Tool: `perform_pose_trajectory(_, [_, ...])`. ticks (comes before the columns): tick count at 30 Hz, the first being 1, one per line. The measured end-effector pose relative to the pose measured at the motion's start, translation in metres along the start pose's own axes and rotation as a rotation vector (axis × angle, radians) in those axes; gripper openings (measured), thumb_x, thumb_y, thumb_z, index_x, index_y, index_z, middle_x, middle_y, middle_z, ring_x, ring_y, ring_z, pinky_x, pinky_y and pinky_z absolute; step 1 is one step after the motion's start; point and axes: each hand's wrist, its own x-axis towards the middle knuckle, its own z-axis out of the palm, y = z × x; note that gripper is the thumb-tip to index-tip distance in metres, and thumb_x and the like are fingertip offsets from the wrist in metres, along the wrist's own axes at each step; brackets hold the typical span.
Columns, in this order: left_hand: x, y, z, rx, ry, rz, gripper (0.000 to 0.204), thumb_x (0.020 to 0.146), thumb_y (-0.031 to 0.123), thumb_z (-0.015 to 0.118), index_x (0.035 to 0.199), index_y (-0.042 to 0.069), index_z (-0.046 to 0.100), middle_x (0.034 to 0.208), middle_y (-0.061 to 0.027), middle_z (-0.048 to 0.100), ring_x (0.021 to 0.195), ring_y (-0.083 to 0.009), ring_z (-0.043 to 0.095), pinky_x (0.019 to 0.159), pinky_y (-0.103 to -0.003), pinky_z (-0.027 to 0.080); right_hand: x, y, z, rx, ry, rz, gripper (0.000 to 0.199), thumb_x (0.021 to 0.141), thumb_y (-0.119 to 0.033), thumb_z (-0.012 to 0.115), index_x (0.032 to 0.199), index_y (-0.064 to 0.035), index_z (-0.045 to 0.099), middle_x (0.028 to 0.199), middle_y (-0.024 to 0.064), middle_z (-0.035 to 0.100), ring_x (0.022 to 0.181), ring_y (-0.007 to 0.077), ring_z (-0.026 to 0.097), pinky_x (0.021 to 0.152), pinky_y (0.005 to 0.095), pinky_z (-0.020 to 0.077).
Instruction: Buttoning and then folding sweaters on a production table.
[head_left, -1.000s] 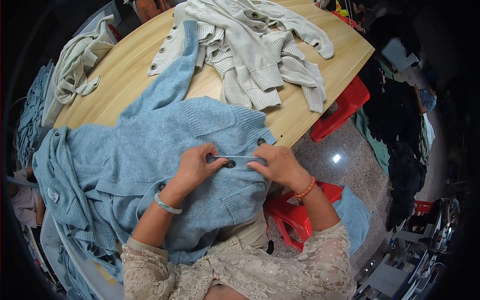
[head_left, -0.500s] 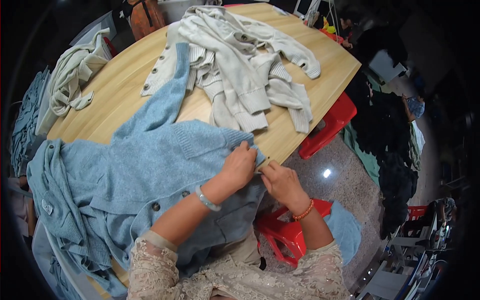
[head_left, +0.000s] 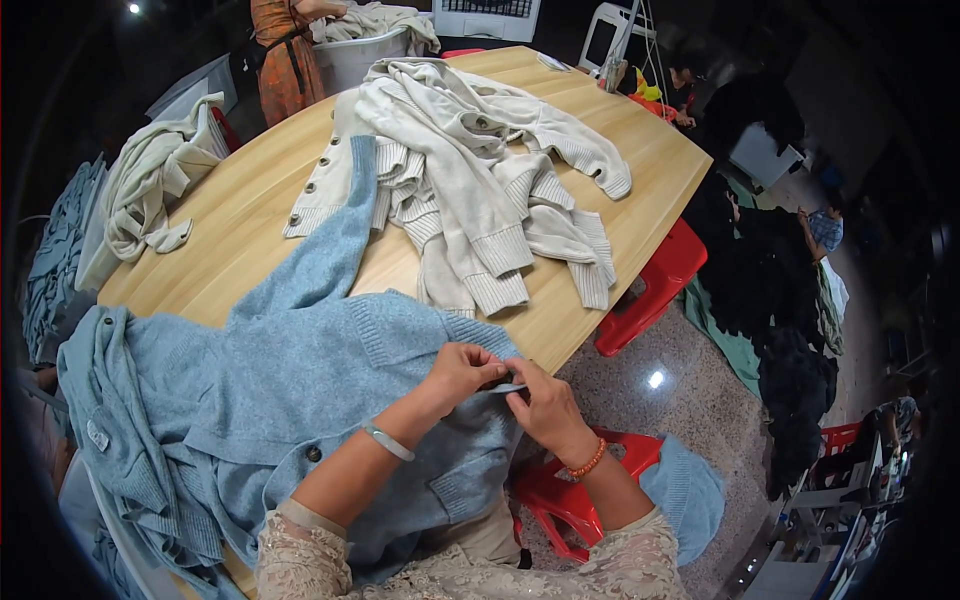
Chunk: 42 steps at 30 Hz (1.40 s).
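A light blue knitted cardigan [head_left: 290, 355] lies spread over the near part of the table, one sleeve stretched away from me. Dark round buttons and ribbed pocket edges show on it. My left hand [head_left: 462, 372] pinches the cardigan's edge at its right end. Close beside it, my right hand [head_left: 545, 408] has its thumb and fingers closed on a narrow folded strip of that same edge. The fingertips of both hands nearly meet there. Beyond them lies a rumpled heap of cream knitted cardigans [head_left: 470, 180], with ribbed cuffs and dark buttons.
The wooden table [head_left: 240, 205] ends just right of my hands. Red stools [head_left: 655, 285] stand beside it, one bearing blue knitwear [head_left: 685, 495]. Bins with cream [head_left: 150, 180] and blue garments [head_left: 65, 240] line the left. A person in orange [head_left: 285, 60] stands at the far side.
My view has tilted up, so the table sits lower in it. Both hands have drawn closer together on the cardigan's edge, and my right hand now holds a folded strip.
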Motion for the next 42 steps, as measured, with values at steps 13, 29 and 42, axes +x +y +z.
perform_pose_trajectory(13, [-0.027, 0.000, -0.006, 0.663, 0.038, 0.429, 0.018, 0.080, 0.005, 0.067, 0.096, 0.001, 0.071, 0.083, -0.0162, 0.067, 0.071, -0.0254, 0.065, 0.064, -0.034, 0.049, 0.001, 0.025, 0.001, 0.100, -0.171, -0.110, 0.026, 0.082, -0.003, 0.059, 0.108, 0.0018, 0.061, 0.092, 0.0200, 0.059, 0.089, 0.0383, 0.059, 0.078, 0.0431, 0.0486])
perform_pose_trajectory(29, [-0.023, -0.002, 0.001, 0.666, 0.086, 0.468, 0.012, 0.083, 0.000, 0.059, 0.095, -0.001, 0.064, 0.080, -0.0138, 0.065, 0.069, -0.0206, 0.060, 0.064, -0.032, 0.047, 0.005, 0.022, -0.005, 0.051, -0.171, -0.188, 0.023, 0.078, 0.006, 0.053, 0.098, 0.0004, 0.060, 0.085, 0.0177, 0.057, 0.079, 0.0380, 0.059, 0.067, 0.0403, 0.0492])
perform_pose_trajectory(42, [-0.094, 0.004, -0.016, 0.935, 0.298, 0.608, 0.040, 0.077, 0.012, 0.072, 0.114, 0.005, 0.058, 0.110, -0.0170, 0.058, 0.106, -0.0340, 0.054, 0.090, -0.041, 0.044, 0.012, 0.020, 0.019, 0.186, 0.037, 0.283, 0.019, 0.088, -0.016, 0.068, 0.080, 0.0006, 0.065, 0.067, 0.0023, 0.060, 0.064, 0.0080, 0.053, 0.058, 0.0255, 0.0449])
